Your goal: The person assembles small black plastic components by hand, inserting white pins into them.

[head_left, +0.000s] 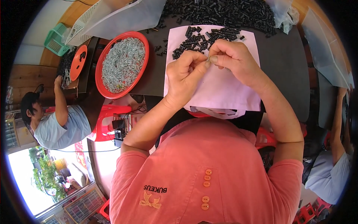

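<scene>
My left hand (186,74) and my right hand (235,59) meet over a pale pink cloth (223,91) on the dark table. Thumb and forefinger of each are pinched together, tip to tip, around a tiny piece that looks metallic; its kind is too small to make out. Just beyond my fingers, on the far part of the cloth, lies a loose spread of small black plastic parts (194,41). The other fingers of both hands are curled in and partly hidden.
Left of the cloth stands a red round tray (146,63) full of small silvery clear pieces. A large heap of black parts (223,15) covers the table's far side. A person (61,123) works at the left beside an orange-red lid (78,63); another person's arm (337,127) shows at the right.
</scene>
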Demonstrator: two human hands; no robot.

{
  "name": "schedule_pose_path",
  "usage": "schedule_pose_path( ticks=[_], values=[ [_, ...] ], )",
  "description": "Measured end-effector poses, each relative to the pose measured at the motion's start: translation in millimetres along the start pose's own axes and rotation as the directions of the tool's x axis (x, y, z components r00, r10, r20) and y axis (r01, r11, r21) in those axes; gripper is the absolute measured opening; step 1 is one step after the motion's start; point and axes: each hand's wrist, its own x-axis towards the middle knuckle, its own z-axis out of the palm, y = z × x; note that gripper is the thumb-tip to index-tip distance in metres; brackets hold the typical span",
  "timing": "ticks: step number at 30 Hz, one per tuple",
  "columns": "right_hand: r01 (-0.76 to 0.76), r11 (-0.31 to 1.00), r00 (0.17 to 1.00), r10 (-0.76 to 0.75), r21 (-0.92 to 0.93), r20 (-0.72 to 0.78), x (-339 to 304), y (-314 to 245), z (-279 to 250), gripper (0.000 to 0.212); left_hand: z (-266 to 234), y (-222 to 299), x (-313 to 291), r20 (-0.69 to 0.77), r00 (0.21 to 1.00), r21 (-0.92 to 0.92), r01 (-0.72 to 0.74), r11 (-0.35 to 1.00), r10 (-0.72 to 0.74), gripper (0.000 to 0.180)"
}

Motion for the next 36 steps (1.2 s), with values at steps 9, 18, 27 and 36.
schedule_pose_path(
  ticks=[9,18,27,36],
  values=[
    [0.041,0.997,0.998,-0.038,-0.065,0.057,0,0,-2,0.01,-1,1,-1,0.019,0.99,-0.065,0.14,0.988,-0.139,0.01],
    [-0.121,0.985,0.992,0.116,0.123,0.05,1,1,1,0.015,0,-7,-4,0.021,0.998,-0.024,0.056,0.998,-0.056,0.007],
    [-0.05,0.991,0.998,0.046,0.127,0.041,-1,-5,-3,0.01,-1,-7,-4,0.09,0.992,-0.003,0.091,0.996,-0.09,0.012],
    [0.02,0.997,0.998,-0.015,0.076,-0.069,2,3,-6,0.008,8,-5,2,-0.048,0.997,0.025,0.069,0.997,-0.067,0.009]
  ],
)
